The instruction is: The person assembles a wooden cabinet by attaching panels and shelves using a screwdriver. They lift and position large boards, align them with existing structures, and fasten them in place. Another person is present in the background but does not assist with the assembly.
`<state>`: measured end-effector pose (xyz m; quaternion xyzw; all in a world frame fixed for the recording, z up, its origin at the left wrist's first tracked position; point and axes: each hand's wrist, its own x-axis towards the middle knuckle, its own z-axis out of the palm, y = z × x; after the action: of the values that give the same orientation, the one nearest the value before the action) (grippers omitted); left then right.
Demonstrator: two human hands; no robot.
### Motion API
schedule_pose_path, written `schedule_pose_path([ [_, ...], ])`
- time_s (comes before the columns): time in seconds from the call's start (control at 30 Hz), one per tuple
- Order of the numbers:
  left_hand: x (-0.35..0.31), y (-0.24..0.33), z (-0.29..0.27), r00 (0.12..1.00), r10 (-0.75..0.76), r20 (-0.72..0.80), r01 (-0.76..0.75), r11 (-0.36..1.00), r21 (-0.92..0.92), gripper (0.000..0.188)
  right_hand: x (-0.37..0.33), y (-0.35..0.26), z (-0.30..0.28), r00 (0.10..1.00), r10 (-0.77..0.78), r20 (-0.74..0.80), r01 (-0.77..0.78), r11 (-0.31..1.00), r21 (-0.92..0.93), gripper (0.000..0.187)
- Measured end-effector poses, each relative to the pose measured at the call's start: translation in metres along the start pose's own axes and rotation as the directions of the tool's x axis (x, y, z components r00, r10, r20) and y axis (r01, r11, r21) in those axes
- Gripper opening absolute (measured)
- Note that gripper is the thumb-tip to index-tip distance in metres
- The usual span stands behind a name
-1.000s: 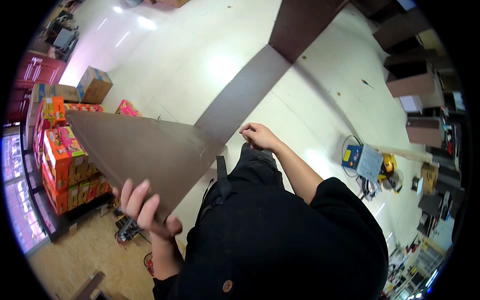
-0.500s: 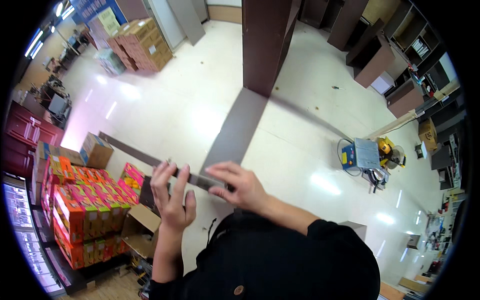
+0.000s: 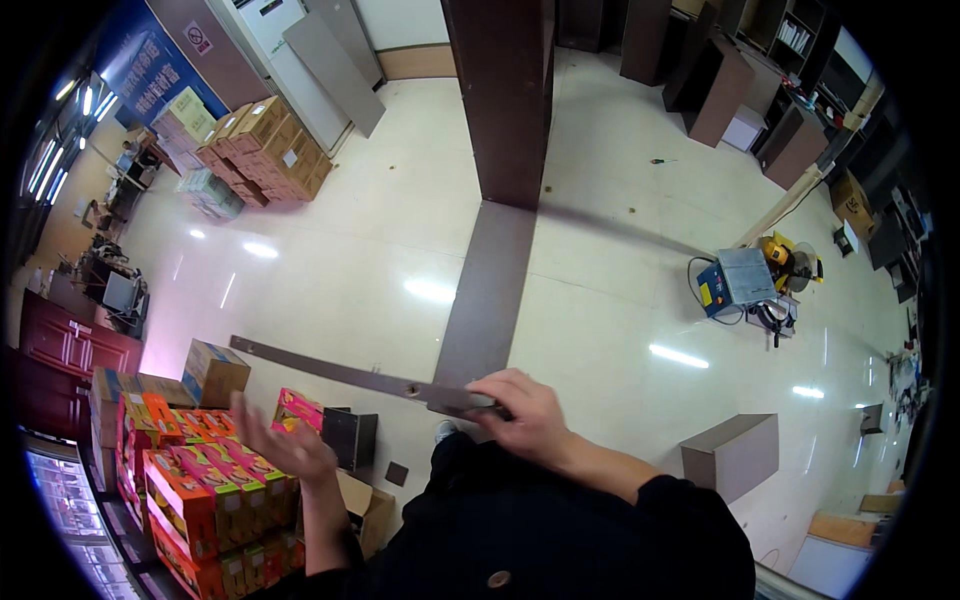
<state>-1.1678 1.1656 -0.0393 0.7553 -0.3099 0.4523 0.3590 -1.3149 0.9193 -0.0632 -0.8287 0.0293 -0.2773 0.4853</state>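
A brown board [image 3: 340,375] is in front of the person's body, seen nearly edge-on as a narrow strip running from upper left to lower right, so its full shape is hard to judge. The right hand [image 3: 533,422] grips its right end, fingers bent over the edge. The left hand [image 3: 288,445] is open and empty, slightly blurred, its fingers extended just below the strip in the view and over stacked orange-and-pink cartons [image 3: 215,480]. Beyond the board, a long flat panel [image 3: 487,290] lies on the pale tiled floor [image 3: 350,250], reaching the foot of an upright dark brown panel [image 3: 505,110]. Near the left hand are a closed cardboard box [image 3: 215,375] and a black box [image 3: 350,438]; well to the right stands a yellow power saw [image 3: 780,255].
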Motion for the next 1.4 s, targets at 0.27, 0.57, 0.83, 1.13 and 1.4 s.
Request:
schedule_pose_path([
  [0.27, 0.015, -0.124, 0.018, 0.893, -0.316, 0.321, 0.449, 0.564, -0.694, 0.052, -0.035, -0.031, 0.043, 0.941, 0.05, -0.334, -0.141, 0.956, -0.256, 0.03],
  [0.57, 0.034, -0.156, 0.003, 0.861, -0.222, 0.457, 0.506, 0.461, -0.729, 0.021, -0.054, -0.061, 0.071, 0.796, 0.422, -0.434, -0.392, 0.906, 0.161, 0.017],
  [0.83, 0.022, -0.16, 0.01, 0.824, -0.216, 0.523, 0.565, 0.378, -0.734, 0.036, -0.062, -0.051, 0.081, 0.747, 0.487, -0.453, -0.376, 0.871, 0.316, 0.024],
  [1.13, -0.02, -0.174, 0.017, 0.834, -0.307, 0.458, 0.531, 0.224, -0.817, 0.068, -0.073, -0.026, 0.09, 0.802, 0.469, -0.37, -0.387, 0.879, 0.278, 0.019],
  [1.4, -0.051, -0.157, 0.023, 0.794, -0.459, 0.398, 0.578, 0.372, -0.726, 0.07, -0.084, -0.024, 0.116, 0.703, 0.486, -0.519, -0.475, 0.864, 0.166, 0.016],
])
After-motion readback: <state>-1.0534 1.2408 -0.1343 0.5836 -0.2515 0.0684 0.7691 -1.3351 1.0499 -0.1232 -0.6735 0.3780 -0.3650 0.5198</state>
